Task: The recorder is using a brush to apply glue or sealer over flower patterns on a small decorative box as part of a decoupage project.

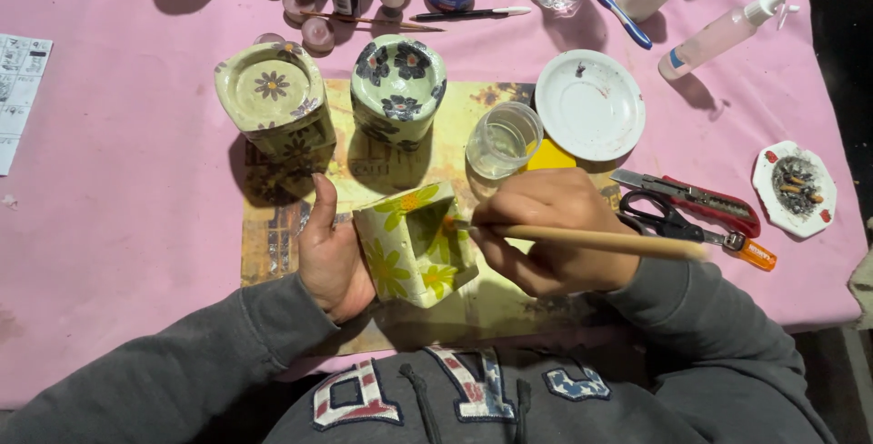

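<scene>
Tilting flowered square pot [411,242]: your left hand [329,258] wrapped around it; right hand [550,230] pinched shut on brush [591,240], tip inside. Clear cup [503,139] at 1 o'clock.

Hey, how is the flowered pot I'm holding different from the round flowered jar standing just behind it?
The pot in the left hand is boxy and tilted on its side, its opening facing the right hand and its brush; the jar is rounded and stands upright. The pot carries yellow flowers; the jar carries dark purple ones. The pot is held and being brushed; the jar is untouched. Both have a pale green ground with a flower pattern.
</scene>
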